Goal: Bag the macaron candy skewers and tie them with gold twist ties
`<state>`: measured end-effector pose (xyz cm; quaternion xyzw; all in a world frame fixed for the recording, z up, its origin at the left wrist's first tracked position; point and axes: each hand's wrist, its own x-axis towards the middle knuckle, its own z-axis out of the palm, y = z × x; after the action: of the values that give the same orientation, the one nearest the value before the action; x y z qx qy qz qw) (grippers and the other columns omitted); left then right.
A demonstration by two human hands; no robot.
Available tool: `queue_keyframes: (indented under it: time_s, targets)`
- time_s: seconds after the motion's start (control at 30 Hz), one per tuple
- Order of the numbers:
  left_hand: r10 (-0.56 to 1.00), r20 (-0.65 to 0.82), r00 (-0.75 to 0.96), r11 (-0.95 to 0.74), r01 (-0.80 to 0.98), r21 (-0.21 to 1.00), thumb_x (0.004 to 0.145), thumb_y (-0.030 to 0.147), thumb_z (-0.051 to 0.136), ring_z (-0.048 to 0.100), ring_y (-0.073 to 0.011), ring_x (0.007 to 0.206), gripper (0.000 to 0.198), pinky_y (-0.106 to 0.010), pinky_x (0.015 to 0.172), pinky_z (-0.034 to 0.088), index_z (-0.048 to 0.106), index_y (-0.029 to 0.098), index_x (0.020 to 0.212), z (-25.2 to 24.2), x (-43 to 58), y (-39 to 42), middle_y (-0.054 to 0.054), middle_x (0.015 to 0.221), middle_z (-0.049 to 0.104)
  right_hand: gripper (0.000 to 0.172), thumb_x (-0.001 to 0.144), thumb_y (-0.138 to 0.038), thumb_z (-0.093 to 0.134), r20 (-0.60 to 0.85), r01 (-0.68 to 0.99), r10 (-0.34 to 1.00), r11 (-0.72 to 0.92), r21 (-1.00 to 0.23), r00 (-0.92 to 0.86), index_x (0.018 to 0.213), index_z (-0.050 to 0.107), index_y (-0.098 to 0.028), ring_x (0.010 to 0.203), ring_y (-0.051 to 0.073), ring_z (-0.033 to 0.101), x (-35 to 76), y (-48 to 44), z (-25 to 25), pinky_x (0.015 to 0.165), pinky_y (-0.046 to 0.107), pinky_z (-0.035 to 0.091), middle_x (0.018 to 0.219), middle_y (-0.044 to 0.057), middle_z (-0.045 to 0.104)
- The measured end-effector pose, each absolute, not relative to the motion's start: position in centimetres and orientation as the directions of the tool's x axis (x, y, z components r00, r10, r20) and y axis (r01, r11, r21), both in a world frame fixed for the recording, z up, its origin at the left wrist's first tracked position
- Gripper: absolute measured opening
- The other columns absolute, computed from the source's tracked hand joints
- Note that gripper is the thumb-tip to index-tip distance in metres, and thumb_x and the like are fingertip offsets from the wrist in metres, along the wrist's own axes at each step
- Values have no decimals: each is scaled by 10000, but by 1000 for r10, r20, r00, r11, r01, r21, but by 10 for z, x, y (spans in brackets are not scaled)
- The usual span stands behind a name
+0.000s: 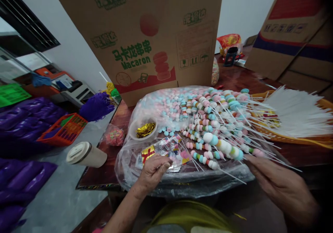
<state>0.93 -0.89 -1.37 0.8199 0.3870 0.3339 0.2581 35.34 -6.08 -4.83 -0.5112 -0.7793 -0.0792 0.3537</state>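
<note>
My right hand (282, 184), slightly blurred, pinches the stick end of a candy skewer (225, 148) threaded with white, blue and yellow marshmallow-like pieces. The skewer points left above a pile of similar skewers (208, 125). At the front of the pile, my left hand (156, 169) is over a stack of printed plastic bags (175, 153), thumb and fingers pressed together. What those fingers hold, if anything, is hidden. Gold twist ties (145, 130) fill a round white bowl (132, 130) beyond the bags. Loose pink, blue and white candies (166, 106) lie in a large clear plastic bag (135, 177).
A tall cardboard box (161, 35) stands behind the candies. On the right, an orange basket (293, 136) carries many white sticks (293, 111). A lidded cup (87, 154) stands at the table's left edge, near a bag of pink candies (114, 136). Purple sacks (33, 118) lie beyond on the left.
</note>
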Motion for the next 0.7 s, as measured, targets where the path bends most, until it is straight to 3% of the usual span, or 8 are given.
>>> queue_keyframes:
  time_s: [0.1, 0.23, 0.4, 0.5, 0.7]
  targets:
    - [764, 397, 508, -628, 446, 638, 898, 334, 420, 614, -141, 691, 293, -292, 716, 421, 649, 167, 825, -6, 8, -7, -56, 772, 700, 356, 827, -150, 456, 634, 825, 699, 541, -166, -331, 1141, 577, -263, 812, 207, 645, 360, -64, -26, 826, 323, 471, 936, 51, 685]
    - [702, 429, 568, -701, 443, 560, 900, 281, 425, 611, -131, 681, 245, -282, 681, 403, 634, 162, 854, 1, 11, -4, -50, 788, 703, 416, 796, -114, 404, 503, 812, 747, 567, -141, -435, 1110, 611, -291, 692, 204, 631, 358, -64, -16, 862, 400, 449, 815, 35, 694]
    - [566, 451, 690, -821, 520, 234, 886, 233, 440, 573, -123, 623, 211, -279, 596, 329, 628, 161, 820, 9, 17, 3, -37, 745, 697, 395, 805, -113, 414, 460, 722, 723, 655, -221, -515, 1091, 627, -284, 665, 181, 638, 360, -59, -16, 597, 276, 496, 793, 44, 697]
    - [541, 458, 705, -818, 569, 90, 872, 267, 472, 546, -133, 619, 196, -282, 577, 308, 642, 175, 837, 14, 18, 7, -36, 746, 696, 351, 812, -139, 455, 456, 669, 724, 675, -312, -518, 1074, 628, -296, 702, 168, 662, 365, -56, -18, 569, 234, 506, 854, 28, 707]
    - [504, 428, 750, -857, 496, 140, 888, 276, 436, 535, -125, 595, 237, -284, 576, 318, 648, 178, 842, 18, 24, 7, -37, 763, 699, 287, 823, -159, 471, 444, 635, 750, 656, -408, -489, 1019, 646, -276, 710, 160, 674, 357, -58, -18, 629, 235, 530, 843, 19, 714]
